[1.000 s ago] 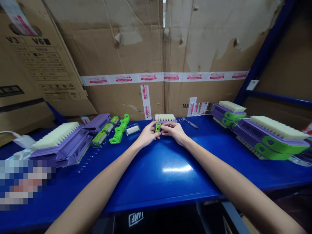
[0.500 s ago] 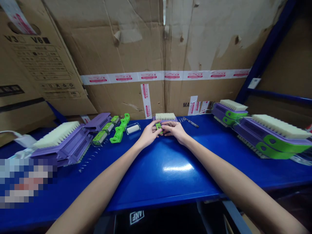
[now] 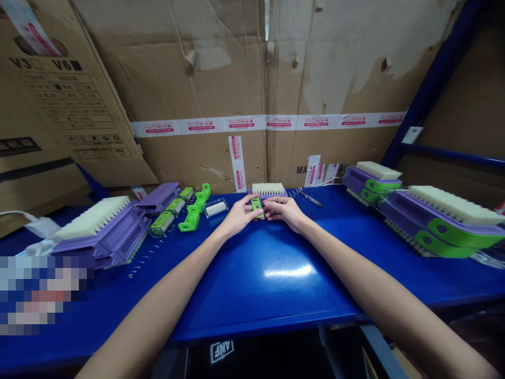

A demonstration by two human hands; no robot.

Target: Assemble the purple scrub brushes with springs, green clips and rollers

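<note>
At the middle of the blue table my left hand [image 3: 240, 217] is closed on a small green plastic part [image 3: 256, 205], thumb along its near side. Close against the part's right side is my right hand [image 3: 287, 211], its fingers bent together. A thin wiry thing shows by those fingers; whether they pinch it I cannot tell. Right behind both hands lies a purple brush [image 3: 268, 188] with pale bristles facing up. Coiled metal wire, like a spring [image 3: 295, 192], and a screwdriver [image 3: 311, 198] lie just beyond my right hand.
On the left are purple brush heads [image 3: 94, 221], green-topped clear blocks [image 3: 162, 222], a wavy green bracket [image 3: 194, 211], a clear case [image 3: 215, 207] and loose springs [image 3: 145, 258]. Stacked purple-and-green brushes [image 3: 445, 216] stand on the right. Cardboard [image 3: 205, 79] walls the back.
My right hand's fingers have shifted slightly and curled in, so more of the green part shows. My left hand keeps its grip in nearly the same place.
</note>
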